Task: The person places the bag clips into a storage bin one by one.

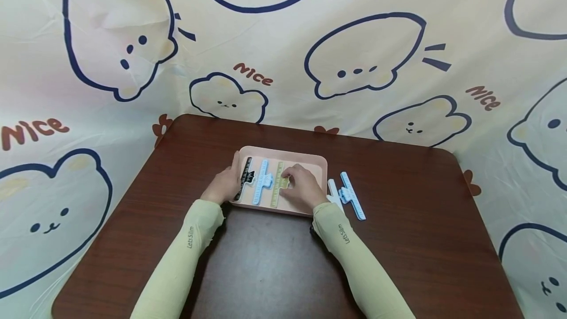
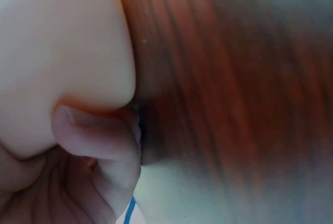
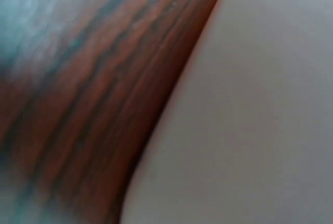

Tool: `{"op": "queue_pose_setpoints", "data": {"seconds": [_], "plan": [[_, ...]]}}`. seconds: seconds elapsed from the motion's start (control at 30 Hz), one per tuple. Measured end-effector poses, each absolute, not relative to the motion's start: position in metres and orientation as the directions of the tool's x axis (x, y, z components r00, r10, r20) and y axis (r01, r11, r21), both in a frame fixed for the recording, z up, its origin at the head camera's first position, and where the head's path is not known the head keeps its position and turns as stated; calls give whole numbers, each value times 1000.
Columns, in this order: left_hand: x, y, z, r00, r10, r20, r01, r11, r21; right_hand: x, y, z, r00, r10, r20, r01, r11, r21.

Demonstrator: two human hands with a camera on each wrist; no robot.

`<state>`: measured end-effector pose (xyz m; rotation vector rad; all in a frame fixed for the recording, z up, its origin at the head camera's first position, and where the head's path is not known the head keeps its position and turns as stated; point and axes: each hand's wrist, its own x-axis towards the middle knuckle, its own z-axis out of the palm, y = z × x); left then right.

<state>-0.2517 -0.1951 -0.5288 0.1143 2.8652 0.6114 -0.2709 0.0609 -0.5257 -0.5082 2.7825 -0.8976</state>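
A pink tray (image 1: 315, 161) lies on the table with a row of ruler-shaped clips in it. My left hand (image 1: 225, 181) grips the tray's left edge; the left wrist view shows a bent finger (image 2: 96, 135) against its wall. Closest to that hand is a black clip (image 1: 245, 176), then a light blue clip (image 1: 262, 183). A green clip (image 1: 277, 186) stands to their right, parallel to them. With thumb and fingers on either side of its grip part, my right hand (image 1: 304, 186) pinches the green clip. Only the tray's side and table show in the right wrist view.
Right of the tray, a blue clip (image 1: 353, 196) and a paler clip (image 1: 333, 192) lie on the brown table (image 1: 407, 220). The right forearm partly covers the paler one. A patterned cloth (image 1: 283, 43) hangs behind the table and at its sides.
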Motion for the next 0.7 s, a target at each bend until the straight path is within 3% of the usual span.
{"op": "queue_pose_setpoints", "data": {"seconds": [0.33,0.7], "plan": [[-254,-193,-527,-973,83,-216,-20,900,436,-265,74,-507,-936,-350,-37,-262,762,-593],[-253,-193,-527,-973,95,-211,-5,903,429,-268,124,-483,-953,-303,9,-247,757,-605]]}}
